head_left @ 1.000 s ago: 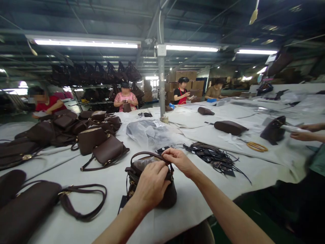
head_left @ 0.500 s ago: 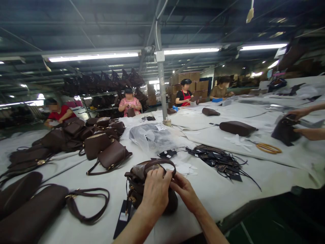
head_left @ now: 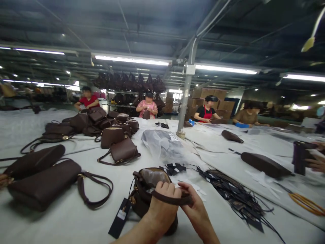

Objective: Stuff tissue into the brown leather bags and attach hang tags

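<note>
A dark brown handbag (head_left: 139,203) stands on the white-covered table in front of me, its mouth open with crinkled pale wrapping (head_left: 152,177) inside. My left hand (head_left: 165,203) is closed at the bag's near rim, its fingers curled and partly hidden. Across the back of those fingers lies the bag's handle (head_left: 169,198). At the handle's right end, my right hand (head_left: 196,206) is closed on it between thumb and fingers. A black hang tag (head_left: 118,220) with a white sticker hangs at the bag's left side.
Brown bags (head_left: 45,184) lie at left, more piled behind. A clear plastic bag (head_left: 164,144) sits before a metal post (head_left: 185,101). Black tags (head_left: 233,196) and yellow-handled scissors (head_left: 306,203) lie right. A co-worker's hands (head_left: 317,157) hold a dark item; several people work beyond.
The handle has come down from its raised arch onto my left hand. More of the bag's mouth and wrapping shows. My view has turned left.
</note>
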`<control>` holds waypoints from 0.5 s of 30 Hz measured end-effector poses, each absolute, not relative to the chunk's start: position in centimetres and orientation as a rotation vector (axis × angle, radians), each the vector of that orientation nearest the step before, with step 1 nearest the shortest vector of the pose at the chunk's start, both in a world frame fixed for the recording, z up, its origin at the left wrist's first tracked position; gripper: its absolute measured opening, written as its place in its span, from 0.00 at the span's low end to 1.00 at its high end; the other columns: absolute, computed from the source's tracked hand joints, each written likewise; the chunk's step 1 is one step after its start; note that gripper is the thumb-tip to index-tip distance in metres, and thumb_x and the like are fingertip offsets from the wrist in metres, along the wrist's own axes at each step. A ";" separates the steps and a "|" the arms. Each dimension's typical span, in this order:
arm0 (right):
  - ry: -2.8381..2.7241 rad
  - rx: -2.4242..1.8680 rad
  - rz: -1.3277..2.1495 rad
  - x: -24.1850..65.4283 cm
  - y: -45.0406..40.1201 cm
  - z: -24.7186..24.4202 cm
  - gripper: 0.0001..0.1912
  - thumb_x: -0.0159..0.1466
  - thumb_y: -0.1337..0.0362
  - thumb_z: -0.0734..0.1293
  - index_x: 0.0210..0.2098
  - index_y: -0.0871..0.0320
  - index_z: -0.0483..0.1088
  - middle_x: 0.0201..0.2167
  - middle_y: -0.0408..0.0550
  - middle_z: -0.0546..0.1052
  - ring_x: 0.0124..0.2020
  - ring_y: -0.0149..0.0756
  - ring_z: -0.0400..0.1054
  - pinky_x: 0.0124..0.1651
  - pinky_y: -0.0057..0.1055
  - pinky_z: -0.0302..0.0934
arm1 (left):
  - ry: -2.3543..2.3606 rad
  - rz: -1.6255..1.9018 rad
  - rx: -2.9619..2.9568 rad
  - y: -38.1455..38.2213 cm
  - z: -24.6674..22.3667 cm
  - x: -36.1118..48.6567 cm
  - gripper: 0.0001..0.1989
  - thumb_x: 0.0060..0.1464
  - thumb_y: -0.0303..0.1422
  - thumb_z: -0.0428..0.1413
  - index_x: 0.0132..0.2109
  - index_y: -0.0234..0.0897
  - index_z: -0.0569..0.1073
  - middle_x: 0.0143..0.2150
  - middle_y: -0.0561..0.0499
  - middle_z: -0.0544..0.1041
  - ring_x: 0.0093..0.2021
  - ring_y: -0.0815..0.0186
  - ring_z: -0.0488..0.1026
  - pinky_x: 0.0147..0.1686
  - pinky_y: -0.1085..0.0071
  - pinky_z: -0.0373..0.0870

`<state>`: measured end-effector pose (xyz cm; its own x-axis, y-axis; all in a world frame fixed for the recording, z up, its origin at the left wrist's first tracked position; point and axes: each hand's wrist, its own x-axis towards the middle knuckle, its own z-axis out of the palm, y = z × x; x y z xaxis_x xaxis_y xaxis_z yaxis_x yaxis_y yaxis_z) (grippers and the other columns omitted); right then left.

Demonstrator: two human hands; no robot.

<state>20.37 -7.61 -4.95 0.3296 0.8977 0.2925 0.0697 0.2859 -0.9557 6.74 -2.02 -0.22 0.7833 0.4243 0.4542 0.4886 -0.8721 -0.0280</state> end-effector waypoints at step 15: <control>-1.178 -1.337 0.473 15.3 -5.7 -6.9 0.11 0.57 0.56 0.69 0.35 0.53 0.68 0.31 0.45 0.75 0.35 0.42 0.68 0.37 0.34 0.65 | -0.768 -0.745 -2.932 0.3 -0.1 4.2 0.04 0.58 0.25 0.50 0.39 0.36 0.69 0.35 0.48 0.76 0.35 0.57 0.74 0.36 0.61 0.70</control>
<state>15.34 -5.65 -6.88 0.3982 0.8354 0.3790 0.3407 0.2489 -0.9066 4.22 0.27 -0.14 0.7649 0.4571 0.4539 0.4671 -0.8788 0.0979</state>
